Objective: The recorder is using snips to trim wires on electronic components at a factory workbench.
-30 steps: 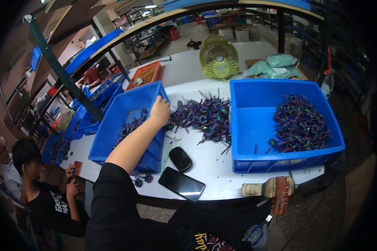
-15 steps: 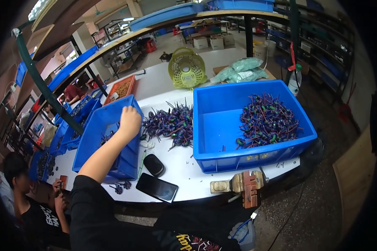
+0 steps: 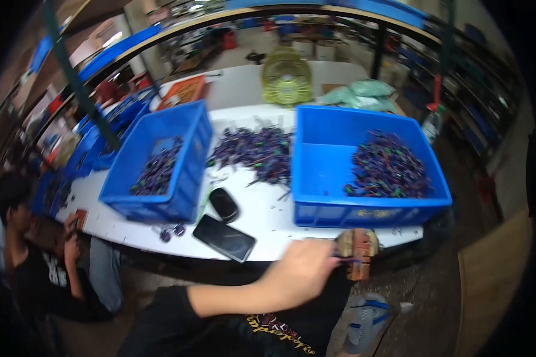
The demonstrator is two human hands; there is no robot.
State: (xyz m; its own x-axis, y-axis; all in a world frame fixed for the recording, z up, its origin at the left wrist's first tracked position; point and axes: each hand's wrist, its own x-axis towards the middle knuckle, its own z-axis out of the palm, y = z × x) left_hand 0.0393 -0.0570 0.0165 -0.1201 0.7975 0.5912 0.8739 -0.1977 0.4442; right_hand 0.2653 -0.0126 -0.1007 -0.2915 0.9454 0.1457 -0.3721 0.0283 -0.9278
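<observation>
My left hand (image 3: 301,271) is closed, its fingertips at the small vise (image 3: 358,256) on the table's front edge. A thin dark purple, spiky piece (image 3: 342,259) sticks out from its pinch against the jaws; blur hides its details. Below the vise, my right hand (image 3: 362,330), in a grey glove, is closed around a blue-handled tool (image 3: 373,304) whose kind is too blurred to tell. Similar purple and green spiky pieces lie in the left blue bin (image 3: 190,152), in the right blue bin (image 3: 321,157) and in a heap (image 3: 256,149) between them.
A black phone (image 3: 224,238) and a black rounded case (image 3: 223,204) lie near the front edge. Loose pieces (image 3: 171,231) sit beside the left bin. Behind stand a yellow-green fan (image 3: 286,77), green bags (image 3: 363,92) and an orange tray (image 3: 183,90). Another person (image 3: 41,262) sits at left.
My left hand has left the left bin and come right and nearer to the vise, now with a spiky piece. My gloved right hand has shifted slightly right. The view has tilted.
</observation>
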